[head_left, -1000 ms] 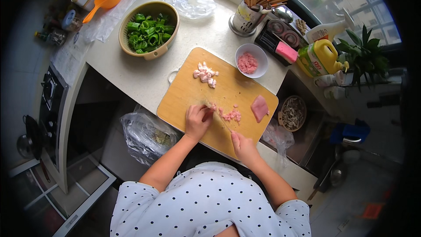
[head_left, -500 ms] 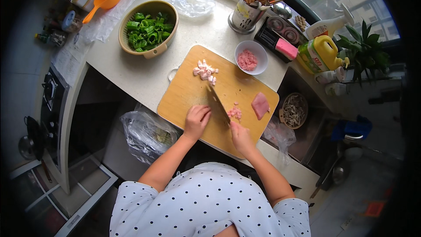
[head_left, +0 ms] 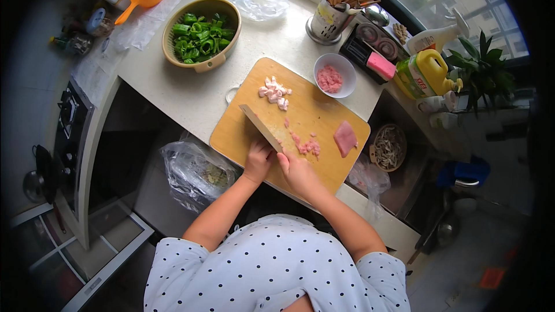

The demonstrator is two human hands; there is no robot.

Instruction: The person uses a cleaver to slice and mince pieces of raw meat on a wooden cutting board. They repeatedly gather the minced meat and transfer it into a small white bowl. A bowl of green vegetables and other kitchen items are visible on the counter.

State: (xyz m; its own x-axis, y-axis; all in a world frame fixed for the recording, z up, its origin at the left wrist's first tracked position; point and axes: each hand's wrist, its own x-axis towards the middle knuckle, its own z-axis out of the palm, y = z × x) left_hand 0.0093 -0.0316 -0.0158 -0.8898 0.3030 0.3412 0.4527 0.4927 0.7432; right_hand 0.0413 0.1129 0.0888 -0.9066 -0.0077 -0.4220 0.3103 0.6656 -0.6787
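Observation:
My right hand (head_left: pixel 299 172) is closed round the handle of a cleaver (head_left: pixel 261 129), whose wide blade is tilted above the cutting board (head_left: pixel 234 133) and points to the far left. Close against the blade's near-left side is my left hand (head_left: pixel 257 162), its fingers curled; the blade partly hides the fingertips, so I cannot make out what they hold. Small bits of chopped pink meat (head_left: pixel 308 147) lie on the board right of the blade. Farther off on it sits a pile of paler, whitish-pink pieces (head_left: pixel 274 92). A flat slab of pink meat (head_left: pixel 346 138) rests near the right edge.
Behind the board's far right edge stands a white bowl (head_left: pixel 348 73) of minced meat. A colander (head_left: pixel 169 46) of cut green peppers is at the far left, a chopstick holder (head_left: pixel 325 23) at the back. To the right, a sink (head_left: pixel 399 188) holds a basket of sliced pale food (head_left: pixel 388 148).
My right hand has moved left with the cleaver, and its blade is now tilted over beside my left hand. My left hand's fingers have curled in. Meat bits are more spread out.

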